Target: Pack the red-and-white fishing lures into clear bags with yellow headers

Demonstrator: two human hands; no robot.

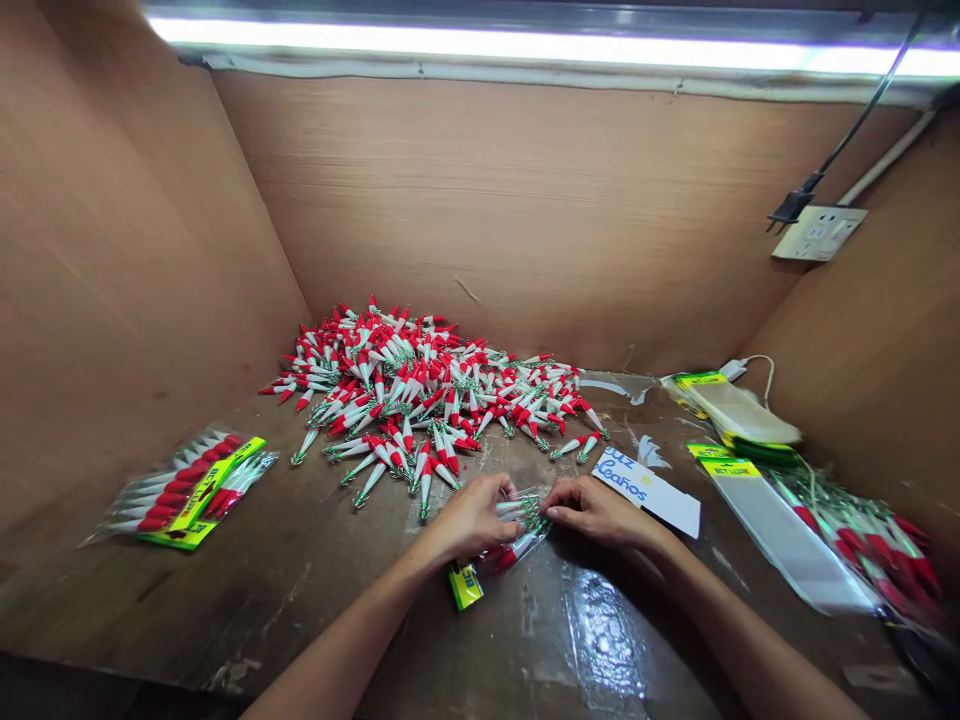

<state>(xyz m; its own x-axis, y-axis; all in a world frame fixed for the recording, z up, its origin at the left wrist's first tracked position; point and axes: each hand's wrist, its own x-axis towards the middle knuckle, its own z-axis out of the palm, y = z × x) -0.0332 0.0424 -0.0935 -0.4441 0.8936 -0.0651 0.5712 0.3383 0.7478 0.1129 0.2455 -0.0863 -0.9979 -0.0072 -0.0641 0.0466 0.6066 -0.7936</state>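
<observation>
A clear plastic bag of red-and-white squid jigs (517, 553) lies between my hands over the table, with a yellow-green printed header (466, 586) at its near left end. My left hand (472, 515) is closed on the bag from the left, its thumb and fingers curled around the jigs. At the bag's right end, by the jigs' green hooks, my right hand (589, 508) pinches the plastic. Just beyond is a big loose pile of red-and-white squid jigs (420, 385).
Filled bags (199, 490) are stacked at the left. On the right lie empty header bags (787, 530), more bags (742, 408), more jigs (874, 540) and a white card with blue writing (649, 490). Wooden walls surround the table; a black plug (791, 207) hangs by the outlet (820, 233).
</observation>
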